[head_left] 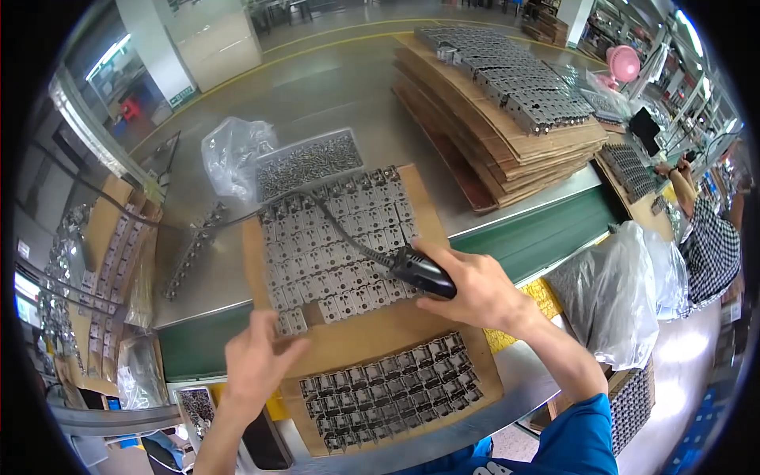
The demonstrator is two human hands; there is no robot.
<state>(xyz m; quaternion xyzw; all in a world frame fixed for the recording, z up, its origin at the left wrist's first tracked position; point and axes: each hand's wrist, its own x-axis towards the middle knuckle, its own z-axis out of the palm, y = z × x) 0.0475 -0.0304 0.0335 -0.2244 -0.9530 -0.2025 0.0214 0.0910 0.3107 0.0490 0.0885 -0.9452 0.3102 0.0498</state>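
Note:
My right hand [491, 293] is wrapped round a black corded electric screwdriver [425, 273], held over the right side of a block of metal brackets [340, 245]. These silvery brackets with holes stand in tight rows on a brown cardboard sheet [396, 332]. At the block's near left corner hovers my left hand [253, 364], thumb and forefinger apart, with nothing visible in it. Closest to its fingertips is an end bracket [293, 321], beside a gap in the row. Nearer to me, a second group of darker metal parts [392, 392] lies in rows on cardboard.
Beyond the block stand a tray of small screws [309, 165] and a clear plastic bag [237, 154]. The tool's cord [336, 226] crosses the brackets. Stacked cardboard sheets [507, 150] carry more brackets at the back right. A green conveyor belt [546, 226] runs beneath. Another person [704, 245] works far right.

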